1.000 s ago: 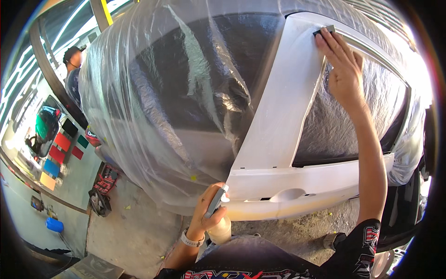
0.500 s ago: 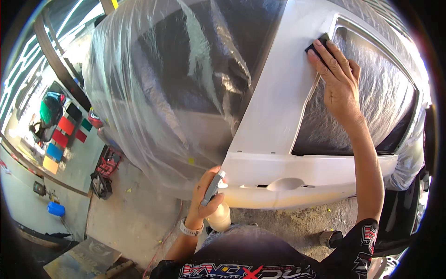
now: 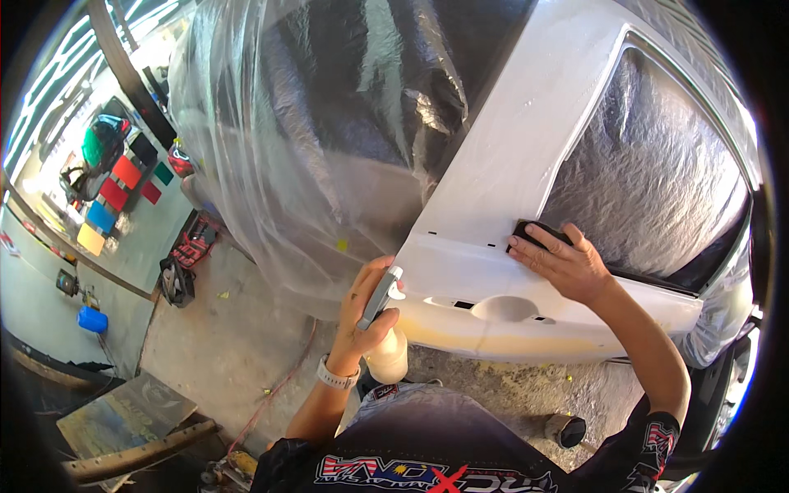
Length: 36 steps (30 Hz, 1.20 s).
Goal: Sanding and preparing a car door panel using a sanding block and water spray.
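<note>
My left hand (image 3: 355, 316) is wrapped round the neck of a spray bottle (image 3: 388, 357) with a grey and white trigger head and a cream body. It is held upright in front of the white car door (image 3: 485, 181), near its left edge. My right hand (image 3: 567, 267) presses a black sanding block (image 3: 538, 233) flat on the door, at the lower left corner of the window opening. Fingers lie over the block and hide part of it. Below is the handle recess (image 3: 505, 309), with a yellowish band (image 3: 493, 343) along the lower panel.
Clear plastic sheeting (image 3: 271, 164) covers the car left of the door, and silvery film (image 3: 649, 164) fills the window. On the floor at left stand a red and black tool bag (image 3: 195, 240) and a blue container (image 3: 93, 319). A dark-topped can (image 3: 567, 430) stands at lower right.
My right hand has moved the sanding block down from the upper window pillar to the window's lower left corner. The left hand still holds the spray bottle; the view has shifted slightly.
</note>
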{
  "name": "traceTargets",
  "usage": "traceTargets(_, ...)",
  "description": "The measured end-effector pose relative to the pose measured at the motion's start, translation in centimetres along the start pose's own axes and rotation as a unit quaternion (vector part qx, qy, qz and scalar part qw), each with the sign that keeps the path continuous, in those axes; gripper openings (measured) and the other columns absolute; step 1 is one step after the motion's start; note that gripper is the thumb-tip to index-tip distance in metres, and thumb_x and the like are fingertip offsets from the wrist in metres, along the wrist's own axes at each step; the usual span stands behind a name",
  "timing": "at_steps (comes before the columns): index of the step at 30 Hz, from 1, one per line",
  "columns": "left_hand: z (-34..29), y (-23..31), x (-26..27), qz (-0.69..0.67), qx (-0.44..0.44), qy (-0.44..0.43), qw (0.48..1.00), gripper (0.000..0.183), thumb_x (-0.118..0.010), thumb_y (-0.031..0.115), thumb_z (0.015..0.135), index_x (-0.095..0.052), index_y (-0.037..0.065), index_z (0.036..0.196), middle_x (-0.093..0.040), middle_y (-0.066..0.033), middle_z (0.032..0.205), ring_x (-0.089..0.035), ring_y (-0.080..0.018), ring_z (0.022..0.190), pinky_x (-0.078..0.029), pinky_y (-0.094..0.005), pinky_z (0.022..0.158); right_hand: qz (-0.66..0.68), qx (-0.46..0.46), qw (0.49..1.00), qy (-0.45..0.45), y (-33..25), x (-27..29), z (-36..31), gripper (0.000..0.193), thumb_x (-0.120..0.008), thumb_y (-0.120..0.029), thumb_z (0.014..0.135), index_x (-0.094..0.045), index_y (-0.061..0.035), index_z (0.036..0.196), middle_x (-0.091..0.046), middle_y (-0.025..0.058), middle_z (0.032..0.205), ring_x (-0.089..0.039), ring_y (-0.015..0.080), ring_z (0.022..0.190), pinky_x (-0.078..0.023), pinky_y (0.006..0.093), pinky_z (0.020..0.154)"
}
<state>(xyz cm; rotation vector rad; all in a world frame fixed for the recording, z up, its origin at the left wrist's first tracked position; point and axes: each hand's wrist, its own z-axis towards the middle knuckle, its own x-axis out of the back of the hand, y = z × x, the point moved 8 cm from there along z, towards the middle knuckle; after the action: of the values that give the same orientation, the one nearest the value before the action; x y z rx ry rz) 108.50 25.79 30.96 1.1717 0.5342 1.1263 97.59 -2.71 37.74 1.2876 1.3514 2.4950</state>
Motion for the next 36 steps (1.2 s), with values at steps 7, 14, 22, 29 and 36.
traceTargets(7,-0.3,-0.4,0.2,0.007,-0.022,0.020,1.000,0.057,-0.060,0.008,0.071,-0.063,-0.003,0.127,-0.067,-0.0106,0.114,-0.067,-0.0275,0.101,-0.052,-0.0348,0.091,-0.100,-0.199,0.973,0.058,12.3,4.4,3.5,0.062,-0.054,0.001,0.087,-0.068,-0.0221,0.143,-0.053,-0.0013,0.162,-0.047,0.0212,0.150,-0.037,0.0486,0.107)
traceTargets(14,-0.2,-0.5,-0.2,-0.014,-0.022,-0.002,1.000,0.070,-0.059,0.007,0.072,-0.057,-0.001,0.142,-0.063,-0.0075,0.114,-0.059,-0.0168,0.099,-0.048,-0.0304,0.088,0.039,-0.029,0.999,0.010,0.9,0.2,-0.4,0.041,-0.055,-0.016,0.100,-0.072,-0.0194,0.137,-0.060,-0.0033,0.155,-0.051,0.0181,0.144,-0.040,0.0462,0.103)
traceTargets(22,-0.5,-1.2,0.1,0.015,-0.023,-0.007,1.000,0.069,-0.060,0.007,0.072,-0.057,-0.004,0.141,-0.062,-0.0087,0.118,-0.059,-0.0179,0.104,-0.048,-0.0308,0.090,-0.012,-0.122,0.991,0.050,6.2,2.7,2.8,0.046,-0.059,-0.010,0.092,-0.072,-0.0172,0.136,-0.059,-0.0015,0.157,-0.049,0.0228,0.148,-0.037,0.0491,0.108)
traceTargets(29,-0.3,-0.5,-0.3,-0.005,0.004,0.002,1.000,0.059,-0.061,0.011,0.074,-0.062,-0.002,0.132,-0.062,-0.0103,0.123,-0.061,-0.0205,0.107,-0.047,-0.0322,0.095,-0.035,0.022,0.999,0.004,-0.8,0.1,1.1,0.045,-0.058,-0.020,0.099,-0.066,-0.0205,0.144,-0.051,-0.0083,0.162,-0.043,0.0143,0.152,-0.030,0.0509,0.121)
traceTargets(36,-0.4,-0.2,-0.2,0.019,-0.021,0.019,0.999,0.042,-0.061,0.012,0.073,-0.067,0.001,0.113,-0.062,-0.0132,0.131,-0.065,-0.0259,0.111,-0.049,-0.0360,0.098,-0.081,0.055,0.995,-0.003,-1.9,0.2,5.5,0.047,-0.057,-0.023,0.097,-0.066,-0.0182,0.143,-0.048,-0.0050,0.164,-0.041,0.0164,0.154,-0.025,0.0515,0.123)
